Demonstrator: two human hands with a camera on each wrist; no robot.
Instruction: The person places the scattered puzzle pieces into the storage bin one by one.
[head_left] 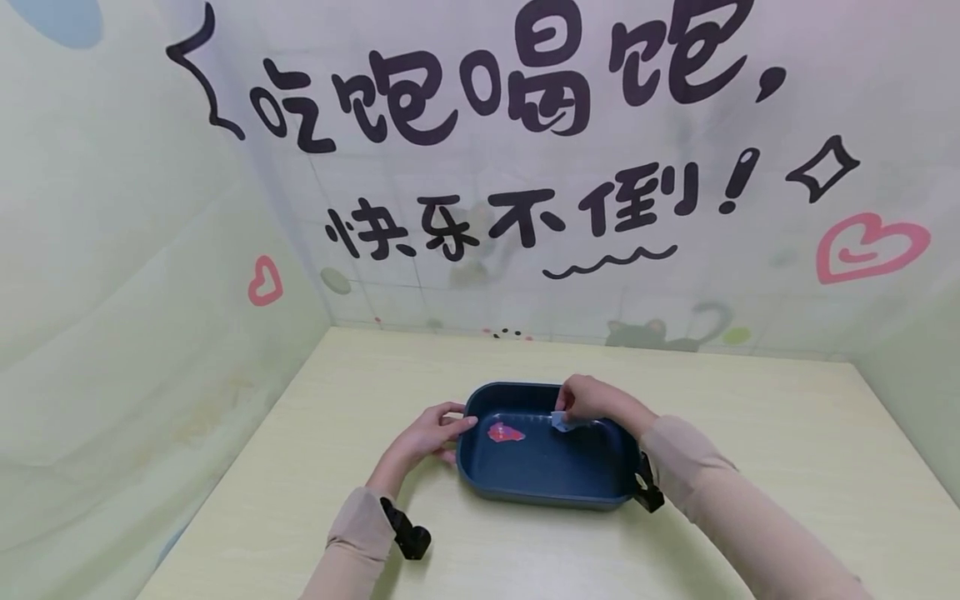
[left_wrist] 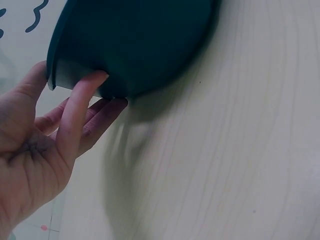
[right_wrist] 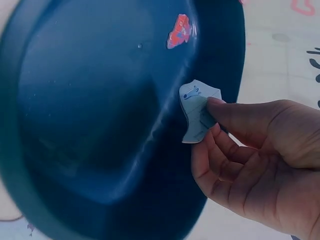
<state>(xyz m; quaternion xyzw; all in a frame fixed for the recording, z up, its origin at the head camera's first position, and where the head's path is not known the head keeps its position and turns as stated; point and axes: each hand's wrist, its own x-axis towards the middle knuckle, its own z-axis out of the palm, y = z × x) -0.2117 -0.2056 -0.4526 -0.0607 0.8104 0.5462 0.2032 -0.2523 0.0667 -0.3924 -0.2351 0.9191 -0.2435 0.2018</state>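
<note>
A dark blue, round-cornered basin (head_left: 555,475) is on the pale table. At its left end, my left hand (head_left: 431,433) grips the wall, with the thumb at the rim and fingers against the outside (left_wrist: 80,105). Over the basin's far side, right of its middle, my right hand (head_left: 588,398) pinches a light blue flat cutout piece (right_wrist: 197,120) between thumb and fingers. That piece has wavy edges and a small blue drawing; the fingers cover part of it. A red and purple flat piece (head_left: 506,432) lies inside on the basin's floor, toward the left.
The pale wooden table (head_left: 360,383) extends around the basin. Behind it stands a printed cloth wall (head_left: 465,292) with black lettering, and another cloth (head_left: 150,333) hangs on the left. Black camera mounts (head_left: 408,533) are strapped at both wrists.
</note>
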